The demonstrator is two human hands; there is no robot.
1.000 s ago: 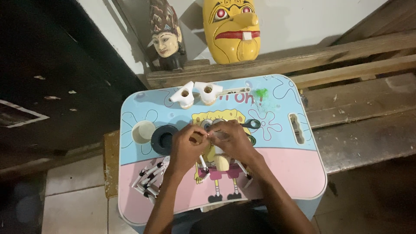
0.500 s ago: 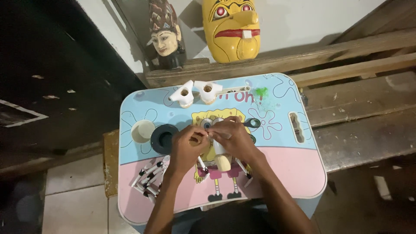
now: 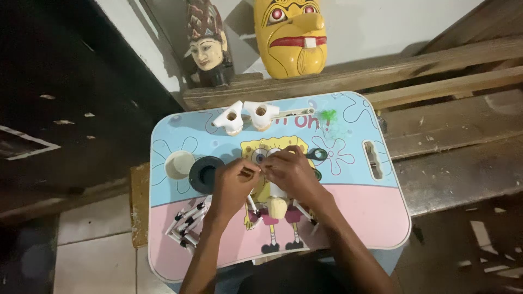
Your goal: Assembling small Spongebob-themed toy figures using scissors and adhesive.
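Observation:
My left hand point(image 3: 233, 182) and my right hand point(image 3: 291, 173) meet over the middle of a small blue and pink cartoon-print table point(image 3: 354, 218). Both hands pinch a small thin part between their fingertips; it is too small to tell what it is. A black ring-shaped roll point(image 3: 204, 173) lies just left of my left hand, with a cream round disc point(image 3: 179, 164) beside it. A pile of thin white and black sticks point(image 3: 185, 224) lies under my left forearm. A cream lump point(image 3: 278, 207) sits below my right hand.
Two white cone-shaped pieces point(image 3: 244, 115) stand at the table's far edge. A dark ring point(image 3: 317, 154) lies right of my hands. A yellow mask point(image 3: 290, 34) and a carved head figure point(image 3: 208, 46) rest on a wooden ledge behind. Wooden planks point(image 3: 457, 130) run to the right.
My hands have stayed together over the table's middle, with only small finger movements. The view has shifted slightly.

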